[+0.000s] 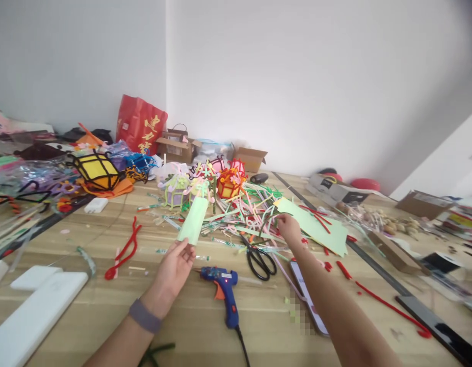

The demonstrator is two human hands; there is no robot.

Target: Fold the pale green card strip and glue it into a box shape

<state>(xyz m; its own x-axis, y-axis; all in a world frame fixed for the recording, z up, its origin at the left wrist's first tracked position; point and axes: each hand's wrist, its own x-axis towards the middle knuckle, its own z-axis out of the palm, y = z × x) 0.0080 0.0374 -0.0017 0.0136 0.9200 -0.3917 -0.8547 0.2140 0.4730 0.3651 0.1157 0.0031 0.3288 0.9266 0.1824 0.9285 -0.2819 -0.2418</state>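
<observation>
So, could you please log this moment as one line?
left hand: holds green paper strip | right hand: in pipe-cleaner pile | glue gun: on table

From my remote seat I saw a pale green paper strip [192, 220] above a blue glue gun [225, 286] with an orange trigger. Right of the gun lay black scissors [260, 260]; left, a red pipe cleaner [124, 251]; beyond, a yellow, black-framed lantern [96, 171].

Two plain white walls [297, 76] meet in a corner behind a wide wooden desk [205, 326]. The light is soft and even. At the far right stands a white panel [446, 168], slanted in the picture.
</observation>
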